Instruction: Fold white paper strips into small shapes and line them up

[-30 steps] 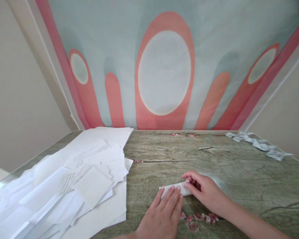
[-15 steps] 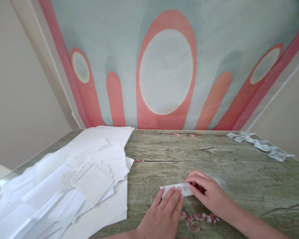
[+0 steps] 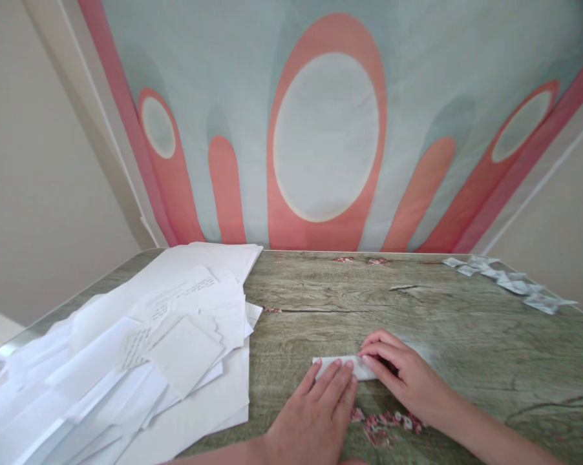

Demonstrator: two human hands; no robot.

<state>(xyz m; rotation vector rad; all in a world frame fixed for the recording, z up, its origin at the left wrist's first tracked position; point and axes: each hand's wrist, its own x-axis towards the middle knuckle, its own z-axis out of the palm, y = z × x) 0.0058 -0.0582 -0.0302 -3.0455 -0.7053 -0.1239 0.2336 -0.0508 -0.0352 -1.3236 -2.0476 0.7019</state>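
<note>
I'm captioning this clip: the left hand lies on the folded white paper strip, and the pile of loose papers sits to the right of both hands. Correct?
Not quite: the head view shows the pile of loose papers left of both hands.

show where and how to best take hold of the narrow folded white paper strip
Probably best pinched at its right end, coming in from the right: the narrow folded white paper strip lies flat and runs left to right, its left part is covered by the left hand, and the right hand is at that end.
</note>
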